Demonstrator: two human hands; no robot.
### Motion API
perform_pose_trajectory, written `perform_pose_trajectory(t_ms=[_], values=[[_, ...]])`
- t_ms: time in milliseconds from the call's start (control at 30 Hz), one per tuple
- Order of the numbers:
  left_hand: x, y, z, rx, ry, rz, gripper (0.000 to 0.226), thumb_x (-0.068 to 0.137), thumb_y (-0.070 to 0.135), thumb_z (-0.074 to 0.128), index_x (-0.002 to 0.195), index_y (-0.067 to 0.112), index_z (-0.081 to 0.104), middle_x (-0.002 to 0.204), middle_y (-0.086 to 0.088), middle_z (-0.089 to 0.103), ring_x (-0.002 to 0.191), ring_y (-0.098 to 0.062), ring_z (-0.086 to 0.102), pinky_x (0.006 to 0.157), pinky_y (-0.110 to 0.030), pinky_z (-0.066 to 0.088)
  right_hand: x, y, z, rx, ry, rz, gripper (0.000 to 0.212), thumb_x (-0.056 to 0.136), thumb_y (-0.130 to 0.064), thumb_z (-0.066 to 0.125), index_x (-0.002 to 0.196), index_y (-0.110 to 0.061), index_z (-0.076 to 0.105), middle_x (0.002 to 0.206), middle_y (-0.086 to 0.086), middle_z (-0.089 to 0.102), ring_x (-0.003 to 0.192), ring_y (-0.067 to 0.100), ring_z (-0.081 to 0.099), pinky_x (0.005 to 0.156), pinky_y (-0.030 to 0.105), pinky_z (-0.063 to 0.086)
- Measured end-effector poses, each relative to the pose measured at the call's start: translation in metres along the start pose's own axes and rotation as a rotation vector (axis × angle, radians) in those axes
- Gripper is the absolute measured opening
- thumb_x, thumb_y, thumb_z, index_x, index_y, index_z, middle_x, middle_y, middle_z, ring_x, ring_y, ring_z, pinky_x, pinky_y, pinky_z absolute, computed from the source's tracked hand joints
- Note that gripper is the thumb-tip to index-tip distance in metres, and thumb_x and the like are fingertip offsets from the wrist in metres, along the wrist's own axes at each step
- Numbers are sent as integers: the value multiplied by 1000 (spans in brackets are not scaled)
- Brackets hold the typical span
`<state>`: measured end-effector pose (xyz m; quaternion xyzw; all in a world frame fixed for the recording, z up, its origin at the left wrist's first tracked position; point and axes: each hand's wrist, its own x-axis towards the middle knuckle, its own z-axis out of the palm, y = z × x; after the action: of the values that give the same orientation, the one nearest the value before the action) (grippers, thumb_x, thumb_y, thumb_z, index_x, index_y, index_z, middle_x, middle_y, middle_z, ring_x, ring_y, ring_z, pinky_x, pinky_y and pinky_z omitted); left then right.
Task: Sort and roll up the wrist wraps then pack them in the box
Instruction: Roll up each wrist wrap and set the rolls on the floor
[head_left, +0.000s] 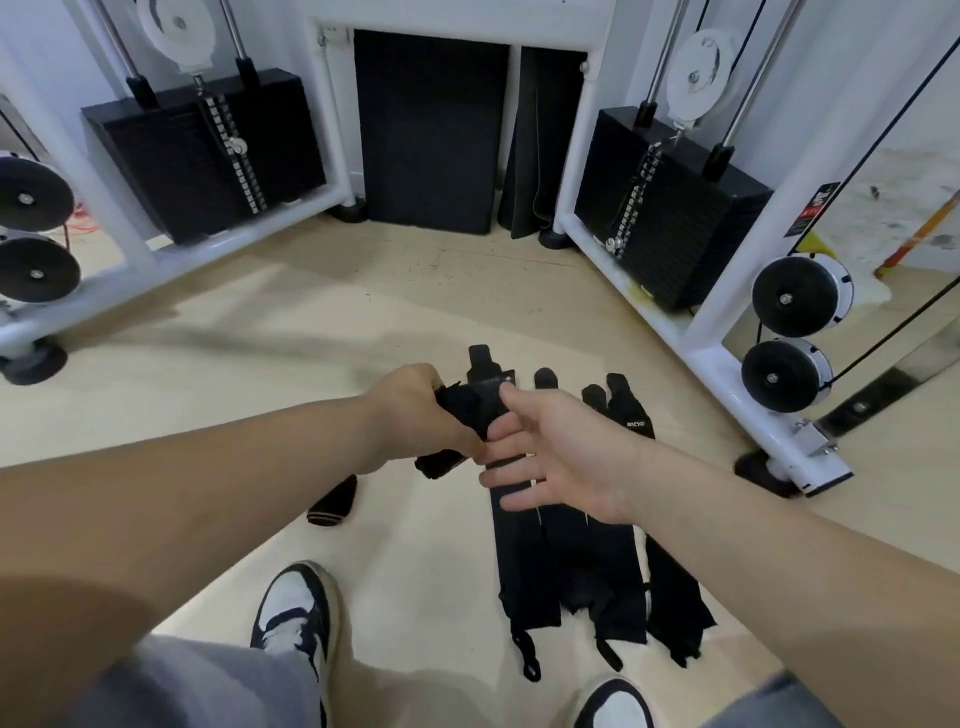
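Note:
Several black wrist wraps (571, 561) lie flat side by side on the pale wooden floor, their thumb loops pointing toward me. My left hand (415, 410) grips a bunched black wrist wrap (470, 408) above the far end of the row; its tail hangs below the fist. My right hand (550, 457) is beside it with fingers spread and straight, the thumb touching the held wrap. A small rolled wrap (332, 503) lies on the floor to the left. No box is in view.
A white cable machine frames the area: a weight stack at the left (208, 156) and another at the right (670, 208), with pulleys (795, 296) on both sides. Black mats (431, 130) lean at the back. My shoes (296, 613) stand near the wraps.

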<state>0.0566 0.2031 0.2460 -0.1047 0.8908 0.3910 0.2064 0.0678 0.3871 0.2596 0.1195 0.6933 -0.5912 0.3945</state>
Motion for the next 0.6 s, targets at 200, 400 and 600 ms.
perform_pose_trajectory(t_ms=[200,400,600], values=[[43,-50,24,97,-129,-186,52,69,32,95,109,13,68,92,-3,68,74,-20,64,59,-26,50,39,10,13,-407,64,85,53,112,-48,45,148,-11,53,125,11,73,112,29,74,100,48,61],[82,-143,82,-58,-109,-389,55,63,41,93,105,14,68,104,-6,73,97,-23,70,87,-35,60,129,31,28,-630,11,146,39,109,-37,47,131,-8,60,120,13,71,93,25,65,89,39,57],[117,-226,116,-340,94,-555,38,80,32,88,103,8,69,93,-6,70,81,-20,64,71,-32,52,222,85,50,-485,64,259,42,106,-26,47,133,3,60,109,15,72,87,27,58,77,36,44]])
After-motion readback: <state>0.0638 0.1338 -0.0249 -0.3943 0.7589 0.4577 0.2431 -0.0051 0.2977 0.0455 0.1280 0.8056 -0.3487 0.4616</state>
